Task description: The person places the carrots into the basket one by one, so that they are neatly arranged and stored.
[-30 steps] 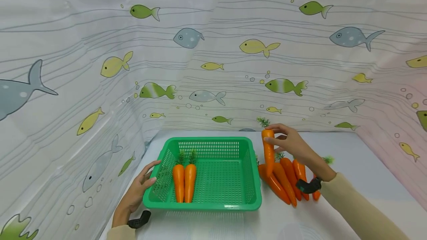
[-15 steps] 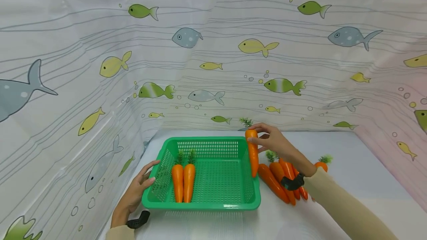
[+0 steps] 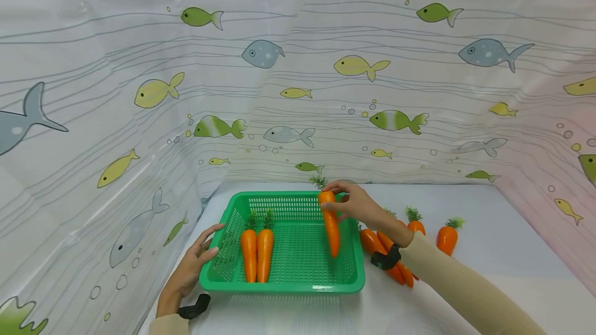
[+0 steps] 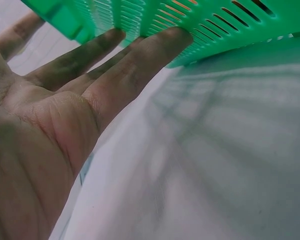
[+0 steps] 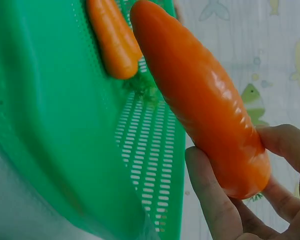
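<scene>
An orange carrot (image 3: 331, 229) with a green leafy top hangs tip down over the right part of a green plastic basket (image 3: 279, 288). My right hand (image 3: 356, 204) pinches it near its thick end between thumb and fingers; the right wrist view shows the same carrot (image 5: 205, 100) above the basket wall. Two carrots (image 3: 264, 255) lie side by side in the basket's left part, leaves toward the back. At the basket's left side, my left hand (image 3: 190, 268) rests against the outer wall, and its fingers (image 4: 140, 70) look nearly straight in the left wrist view.
Several carrots (image 3: 370, 241) lie on the white table right of the basket, partly hidden by my right forearm. One more carrot (image 3: 447, 240) lies further right. A fish-patterned sheet (image 3: 298, 107) hangs behind the table and along its sides.
My right hand has carried the carrot leftward from above the pile, across the basket's right rim, to over its inside. My left hand has stayed at the basket's left side.
</scene>
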Motion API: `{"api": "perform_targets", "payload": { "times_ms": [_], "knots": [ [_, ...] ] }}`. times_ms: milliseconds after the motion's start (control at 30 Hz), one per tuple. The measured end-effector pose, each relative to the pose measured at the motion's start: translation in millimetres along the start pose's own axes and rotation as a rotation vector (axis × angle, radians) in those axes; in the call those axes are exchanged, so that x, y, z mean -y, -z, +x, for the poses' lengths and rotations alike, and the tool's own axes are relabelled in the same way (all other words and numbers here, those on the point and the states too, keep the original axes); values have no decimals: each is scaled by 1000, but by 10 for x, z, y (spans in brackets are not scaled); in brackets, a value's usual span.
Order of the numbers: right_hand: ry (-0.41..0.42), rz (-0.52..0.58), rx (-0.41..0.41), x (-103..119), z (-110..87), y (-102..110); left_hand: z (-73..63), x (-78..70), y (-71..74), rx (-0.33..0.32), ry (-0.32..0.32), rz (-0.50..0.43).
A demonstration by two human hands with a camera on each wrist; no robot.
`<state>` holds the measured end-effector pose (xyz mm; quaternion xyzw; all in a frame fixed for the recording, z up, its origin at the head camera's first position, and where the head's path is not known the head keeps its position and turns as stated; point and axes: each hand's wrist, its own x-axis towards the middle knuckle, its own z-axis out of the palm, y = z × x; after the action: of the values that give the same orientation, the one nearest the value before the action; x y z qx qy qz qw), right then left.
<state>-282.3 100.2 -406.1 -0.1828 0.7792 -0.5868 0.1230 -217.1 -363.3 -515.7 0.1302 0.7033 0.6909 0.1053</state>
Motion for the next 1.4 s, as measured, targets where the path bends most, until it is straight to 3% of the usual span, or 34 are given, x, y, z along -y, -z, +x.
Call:
{"api": "perform_targets", "payload": {
  "times_ms": [300,833,1400],
  "knots": [
    [0,-9,43,51,141,-214,23,9,-11,-30,0,24],
    [-61,51,134,1,368,-644,34,16,31,2,-22,24],
    [-137,50,130,-124,527,-1094,-6,18,1,7,-9,9]
  ]
}}
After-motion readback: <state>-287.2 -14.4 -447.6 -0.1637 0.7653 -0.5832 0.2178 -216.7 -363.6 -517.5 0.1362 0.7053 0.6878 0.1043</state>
